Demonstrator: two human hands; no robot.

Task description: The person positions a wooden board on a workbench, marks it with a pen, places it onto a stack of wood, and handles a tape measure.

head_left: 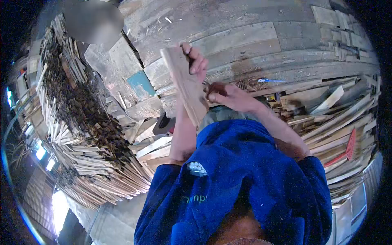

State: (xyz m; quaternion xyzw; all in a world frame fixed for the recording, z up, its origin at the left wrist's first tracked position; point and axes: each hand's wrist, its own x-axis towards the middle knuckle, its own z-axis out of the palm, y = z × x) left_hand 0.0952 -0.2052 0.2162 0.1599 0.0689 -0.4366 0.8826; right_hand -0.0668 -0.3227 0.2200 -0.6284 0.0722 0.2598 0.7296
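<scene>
A pale wooden board (pixel 181 77) slants up from my lap, its lower end close to my clothing. My left hand (pixel 197 61) is closed around the board's upper right edge, fingers curled over it. My right hand (pixel 230 97) is closed beside the board's lower right side. It grips a small hand tool (pixel 215 88) with a dark reddish-brown handle. A short metal end seems to point toward the board; the tool's exact kind cannot be made out. Whether its tip touches the wood is unclear.
Stacked wood strips (pixel 77 106) rise at the left, and more strips (pixel 343 110) lie at the right with a red angled tool (pixel 350 146). Ahead are worn floorboards (pixel 237 38) with shavings, a teal panel (pixel 141 83) and a slim blue-white object (pixel 270 80).
</scene>
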